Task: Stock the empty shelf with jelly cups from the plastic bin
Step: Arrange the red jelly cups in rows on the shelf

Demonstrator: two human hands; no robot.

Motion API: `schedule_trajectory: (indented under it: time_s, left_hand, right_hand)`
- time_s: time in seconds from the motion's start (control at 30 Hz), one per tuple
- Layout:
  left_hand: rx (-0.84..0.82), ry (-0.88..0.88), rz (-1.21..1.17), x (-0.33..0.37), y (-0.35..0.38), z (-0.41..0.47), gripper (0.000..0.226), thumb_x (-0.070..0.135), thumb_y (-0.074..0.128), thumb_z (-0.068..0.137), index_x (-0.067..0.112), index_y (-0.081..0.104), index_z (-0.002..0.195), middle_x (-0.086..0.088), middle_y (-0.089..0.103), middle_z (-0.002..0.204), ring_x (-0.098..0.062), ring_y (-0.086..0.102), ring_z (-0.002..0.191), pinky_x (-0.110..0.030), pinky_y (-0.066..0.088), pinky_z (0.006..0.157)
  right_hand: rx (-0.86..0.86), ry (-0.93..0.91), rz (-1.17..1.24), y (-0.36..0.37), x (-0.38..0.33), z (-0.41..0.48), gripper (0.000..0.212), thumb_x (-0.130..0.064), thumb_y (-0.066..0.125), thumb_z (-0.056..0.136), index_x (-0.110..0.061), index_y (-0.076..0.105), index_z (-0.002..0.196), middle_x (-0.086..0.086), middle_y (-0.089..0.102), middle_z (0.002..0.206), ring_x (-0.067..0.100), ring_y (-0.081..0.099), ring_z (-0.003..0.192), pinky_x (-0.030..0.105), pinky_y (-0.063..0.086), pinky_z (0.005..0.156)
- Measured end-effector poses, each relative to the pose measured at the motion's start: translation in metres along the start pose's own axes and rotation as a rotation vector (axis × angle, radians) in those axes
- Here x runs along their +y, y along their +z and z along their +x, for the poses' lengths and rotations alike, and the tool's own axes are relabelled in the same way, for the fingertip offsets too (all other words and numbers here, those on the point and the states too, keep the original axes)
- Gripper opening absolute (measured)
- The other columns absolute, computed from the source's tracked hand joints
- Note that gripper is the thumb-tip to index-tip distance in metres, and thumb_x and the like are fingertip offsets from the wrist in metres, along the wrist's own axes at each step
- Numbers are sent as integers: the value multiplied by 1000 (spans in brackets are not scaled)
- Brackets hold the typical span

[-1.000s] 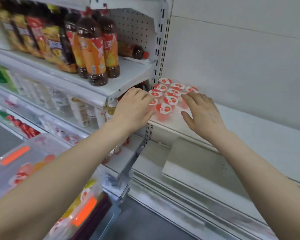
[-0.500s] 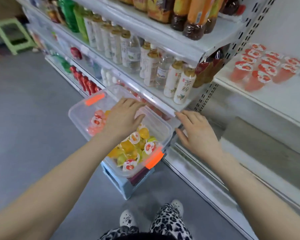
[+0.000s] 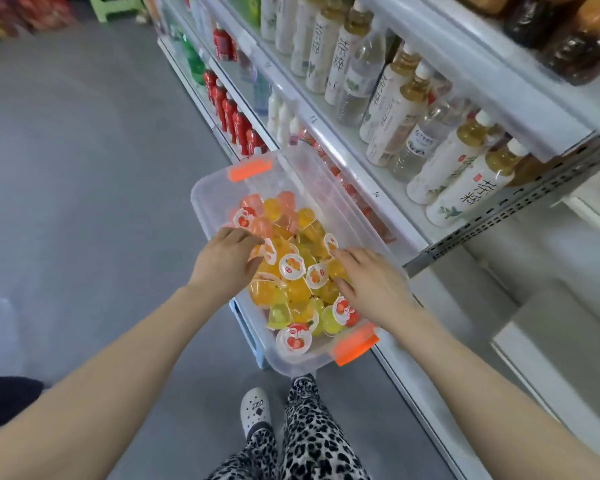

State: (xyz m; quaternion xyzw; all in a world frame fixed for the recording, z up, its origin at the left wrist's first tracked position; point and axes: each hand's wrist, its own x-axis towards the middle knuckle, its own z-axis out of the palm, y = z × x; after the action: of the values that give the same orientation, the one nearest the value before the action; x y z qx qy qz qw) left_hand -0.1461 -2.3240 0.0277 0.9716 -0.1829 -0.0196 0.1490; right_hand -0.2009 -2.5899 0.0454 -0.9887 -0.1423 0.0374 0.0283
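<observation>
A clear plastic bin (image 3: 207, 216) with orange latches holds a heap of jelly cups (image 3: 293, 292) in orange, yellow, pink and green, several with white fruit-print lids. Both my hands are inside it. My left hand (image 3: 224, 263) is at the heap's left side, its fingers and thumb curled round a white-lidded orange jelly cup (image 3: 268, 251). My right hand (image 3: 373, 287) lies on the cups at the right side, fingers straight and spread. The shelf where the red cups stand is out of view.
The bin rests on a pale blue stool (image 3: 248, 329) in the grey aisle. Just right of it run white shelves (image 3: 388, 188) packed with drink bottles (image 3: 463, 178). A perforated shelf bracket (image 3: 499, 216) juts out above my right hand. My legs and a white shoe (image 3: 256, 414) are below.
My view swung from the shelf of red jelly cups down to the bin. Both hands left the shelf and dropped into the bin; the left now curls round a cup.
</observation>
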Motion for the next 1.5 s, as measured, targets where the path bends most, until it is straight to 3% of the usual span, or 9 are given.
schedule_trajectory:
  time_s: [0.2, 0.4, 0.5, 0.63, 0.77, 1.1, 1.23, 1.37, 1.5]
  left_hand:
    - [85, -40, 86, -32, 7, 30, 30, 17, 77, 75, 13, 74, 104, -9, 71, 98, -36, 58, 102, -44, 45, 95]
    - [64, -154, 59, -43, 13, 36, 36, 35, 50, 88, 17, 73, 108, -6, 71, 103, -32, 51, 115, -45, 29, 113]
    - [44, -159, 59, -43, 15, 38, 42, 39, 43, 89, 18, 72, 111, -4, 71, 106, -30, 50, 118, -44, 25, 115]
    - [11, -165, 91, -44, 12, 40, 40, 39, 45, 90, 21, 68, 118, -3, 69, 113, -28, 47, 120, -41, 21, 117]
    - [-67, -114, 173, -36, 5, 50, 46, 36, 55, 92, 22, 52, 135, -3, 57, 131, -27, 45, 124, -39, 22, 116]
    - [-424, -213, 233, -31, 32, 117, 55, 23, 60, 93, 26, 36, 142, -9, 41, 137, -36, 56, 106, -41, 51, 80]
    - [-339, -232, 194, -27, 32, 116, 40, 11, 61, 90, 19, 48, 126, -11, 42, 123, -35, 55, 95, -41, 53, 75]
    - [-249, -197, 163, -18, 15, 110, 23, 2, 57, 88, 12, 54, 109, -11, 48, 111, -33, 53, 93, -40, 50, 72]
    - [-330, -162, 207, -19, 16, 95, 43, 2, 47, 94, 20, 47, 132, -13, 48, 126, -34, 50, 109, -40, 46, 88]
  right_hand:
    - [-104, -126, 120, 17, -13, 93, 51, -25, 52, 97, -18, 38, 146, 5, 48, 144, 27, 47, 127, 39, 40, 104]
    - [-247, -384, 20, 30, -42, 171, 74, 11, 52, 83, -21, 35, 148, 2, 31, 156, 27, 30, 141, 40, 30, 113]
    - [-296, -462, -75, 40, -43, 189, 64, 1, 55, 89, -28, 41, 144, 0, 27, 157, 29, 24, 143, 41, 25, 114]
    - [-251, -368, -109, 51, -33, 195, 42, -20, 48, 94, -30, 49, 134, 7, 40, 141, 34, 34, 133, 44, 38, 105]
    - [-195, -212, -70, 49, -22, 178, 49, -8, 53, 90, -12, 43, 138, 12, 44, 140, 31, 44, 122, 40, 39, 97]
    - [12, -84, 146, 40, 3, 113, 61, -22, 64, 88, -23, 35, 142, 8, 58, 114, 28, 57, 91, 40, 50, 75]
    - [60, -16, 162, 25, -1, 100, 37, -37, 60, 91, -19, 50, 122, 4, 61, 109, 22, 61, 86, 33, 48, 69]
    - [84, 83, 282, 19, -3, 83, 52, -38, 64, 85, -17, 46, 129, 6, 59, 119, 21, 60, 96, 34, 52, 75]
    - [129, 138, 283, 11, -4, 62, 56, -28, 64, 78, -19, 46, 131, 6, 53, 120, 23, 57, 101, 39, 52, 77]
